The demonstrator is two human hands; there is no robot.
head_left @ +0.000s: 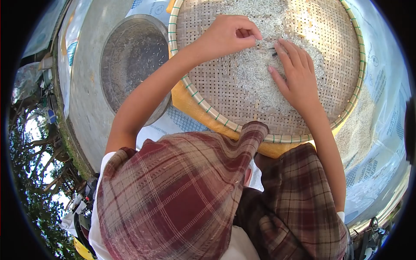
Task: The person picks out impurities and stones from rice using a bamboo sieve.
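Note:
A round woven bamboo winnowing tray point(208, 82) with a green-stitched rim bears a loose spread of white rice point(260, 82). Over the rice, my left hand point(232, 37) is closed, its thumb and fingertips pinched together. Whatever may be between those fingertips is too small to make out. To its right, my right hand point(298, 78) lies palm down on the rice with thumb and fingers apart. By its index finger is a small dark bit point(274, 54), partly hidden.
Left of the tray stands a wide grey metal basin point(134, 65) with scattered grains inside. Yellow sacking point(190, 106) lies under the tray. More grain point(357, 123) is spread on printed plastic sheeting point(381, 104) at right. My knees in plaid cloth point(173, 190) are close below the tray.

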